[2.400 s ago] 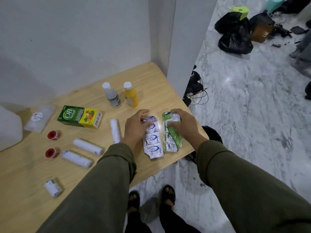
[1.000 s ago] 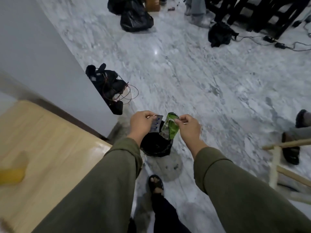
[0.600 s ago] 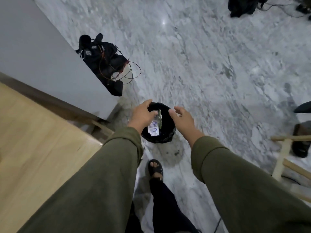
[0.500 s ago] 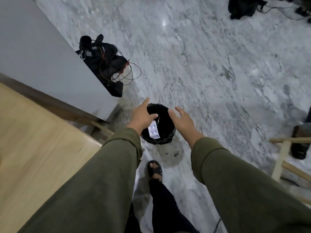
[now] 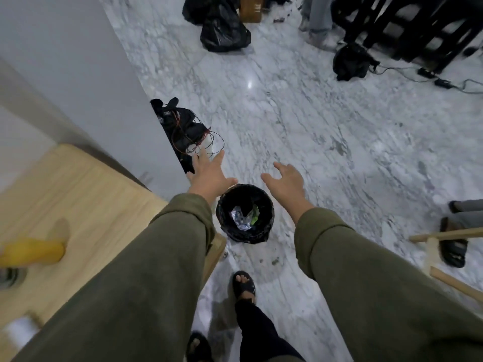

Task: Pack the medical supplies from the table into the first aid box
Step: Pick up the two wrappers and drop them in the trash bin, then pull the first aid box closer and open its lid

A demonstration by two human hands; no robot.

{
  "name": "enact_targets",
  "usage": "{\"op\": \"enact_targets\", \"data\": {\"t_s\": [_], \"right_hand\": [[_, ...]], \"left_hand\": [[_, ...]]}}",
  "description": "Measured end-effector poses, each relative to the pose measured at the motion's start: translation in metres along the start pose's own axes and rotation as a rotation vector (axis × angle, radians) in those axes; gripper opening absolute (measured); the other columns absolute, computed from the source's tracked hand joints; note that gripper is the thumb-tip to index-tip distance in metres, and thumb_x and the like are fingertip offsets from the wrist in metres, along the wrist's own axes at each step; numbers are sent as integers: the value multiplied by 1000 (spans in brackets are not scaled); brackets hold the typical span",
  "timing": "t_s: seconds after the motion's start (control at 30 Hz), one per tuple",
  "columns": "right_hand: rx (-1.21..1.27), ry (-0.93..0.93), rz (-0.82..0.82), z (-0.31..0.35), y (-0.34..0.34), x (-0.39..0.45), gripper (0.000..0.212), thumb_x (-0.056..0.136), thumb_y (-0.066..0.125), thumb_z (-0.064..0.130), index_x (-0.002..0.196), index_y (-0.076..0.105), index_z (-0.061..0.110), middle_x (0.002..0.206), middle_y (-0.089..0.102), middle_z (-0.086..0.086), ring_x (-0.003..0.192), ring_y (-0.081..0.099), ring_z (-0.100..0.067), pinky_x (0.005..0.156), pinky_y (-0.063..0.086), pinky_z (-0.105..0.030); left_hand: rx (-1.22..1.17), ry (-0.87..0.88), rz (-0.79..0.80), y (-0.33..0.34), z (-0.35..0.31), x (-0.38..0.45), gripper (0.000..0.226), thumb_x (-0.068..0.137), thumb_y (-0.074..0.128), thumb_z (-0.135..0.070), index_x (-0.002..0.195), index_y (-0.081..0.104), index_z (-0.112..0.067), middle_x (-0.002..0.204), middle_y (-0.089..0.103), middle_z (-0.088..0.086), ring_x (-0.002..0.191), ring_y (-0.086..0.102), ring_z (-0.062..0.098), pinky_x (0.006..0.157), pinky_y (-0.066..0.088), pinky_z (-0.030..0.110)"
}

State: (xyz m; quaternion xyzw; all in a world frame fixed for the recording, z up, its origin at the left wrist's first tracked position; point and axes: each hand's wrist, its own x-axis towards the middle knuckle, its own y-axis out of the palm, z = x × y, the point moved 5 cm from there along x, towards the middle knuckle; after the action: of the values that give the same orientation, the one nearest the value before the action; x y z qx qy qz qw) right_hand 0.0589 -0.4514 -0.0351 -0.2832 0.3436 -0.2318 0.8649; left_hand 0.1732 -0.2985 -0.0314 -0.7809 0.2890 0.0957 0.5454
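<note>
Both hands, left hand (image 5: 211,176) and right hand (image 5: 287,182), hover empty with fingers spread above the small round bin lined with black plastic (image 5: 245,214) on the marble floor (image 5: 326,142); crumpled silver-and-green blister strips (image 5: 244,216) lie inside it, beside the pale wooden table (image 5: 86,194).

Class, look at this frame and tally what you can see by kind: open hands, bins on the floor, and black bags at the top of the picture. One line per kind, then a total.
Open hands: 2, the left hand and the right hand
Bins: 1, the bin
Black bags: 2, one bag and another bag
Total: 5
</note>
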Motion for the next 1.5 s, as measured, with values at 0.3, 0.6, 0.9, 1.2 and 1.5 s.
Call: {"op": "enact_targets", "data": {"t_s": [0.3,0.6,0.9,1.2,1.5], "right_hand": [[-52,-126,-147,62,-14,-121,61,87,56,42,143,32,34,159,9,0,147,1,-23,115,9,-54],[-117,-320,-226,118,-8,-218,69,84,60,39,144,27,37,160,6,0,147,-1,-25,115,11,-54],[-215,-602,-203,205,13,-275,73,81,63,37,144,25,38,160,5,-1,147,-2,-26,113,13,-55],[-295,-889,-25,264,72,-341,76,80,64,39,144,23,38,160,4,-2,147,-1,-28,115,12,-56],[-391,-1134,215,280,180,-433,78,79,66,41,144,22,40,160,2,0,147,-3,-27,115,12,-56]], "left_hand": [[-54,130,-171,-88,26,-107,95,77,72,-44,148,9,-37,158,-19,5,145,-14,29,110,18,59],[-110,184,-290,-145,70,-208,105,77,75,-38,149,-2,-36,157,-23,7,145,-17,30,115,14,56],[-150,59,-493,-214,127,-283,104,78,74,-35,149,-2,-34,158,-20,7,145,-17,28,114,9,57],[-215,-188,-668,-231,214,-373,102,79,74,-33,149,0,-35,158,-21,5,145,-19,27,115,8,56],[-289,-511,-771,-199,327,-479,103,77,76,-32,149,2,-36,158,-19,6,145,-17,27,114,10,55]]}}
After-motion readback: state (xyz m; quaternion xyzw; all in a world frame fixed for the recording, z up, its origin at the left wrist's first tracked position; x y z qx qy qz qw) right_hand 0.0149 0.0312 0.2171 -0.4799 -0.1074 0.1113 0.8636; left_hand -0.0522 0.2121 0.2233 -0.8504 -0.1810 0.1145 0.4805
